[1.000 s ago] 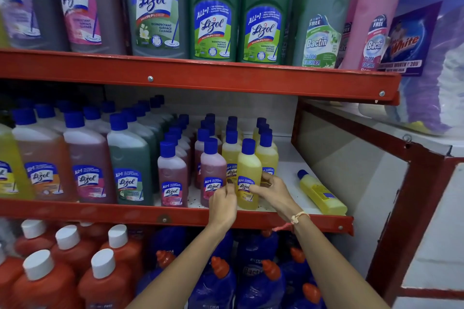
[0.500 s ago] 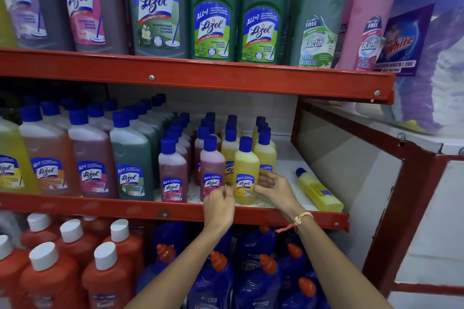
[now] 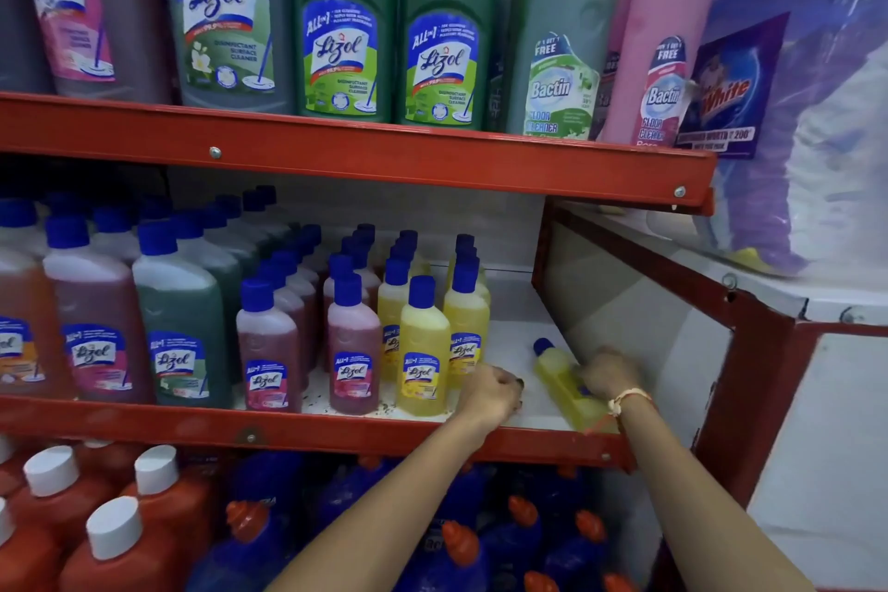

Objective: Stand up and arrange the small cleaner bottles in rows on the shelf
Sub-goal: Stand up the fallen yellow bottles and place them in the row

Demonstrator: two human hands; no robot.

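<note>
Hands: right (image 3: pixel 609 373) on fallen yellow bottle (image 3: pixel 560 375), left (image 3: pixel 492 392) beside.

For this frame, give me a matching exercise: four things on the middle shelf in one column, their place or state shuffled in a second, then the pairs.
Things
1. lying yellow bottle
2. front yellow bottle
3. left hand
4. right hand

Place or state
A. upright at the shelf's front edge
B. on its side, cap pointing to the back
C. on the lying bottle
D. curled, on the shelf beside the upright yellow bottle

Pairs: 1-B, 2-A, 3-D, 4-C
</note>
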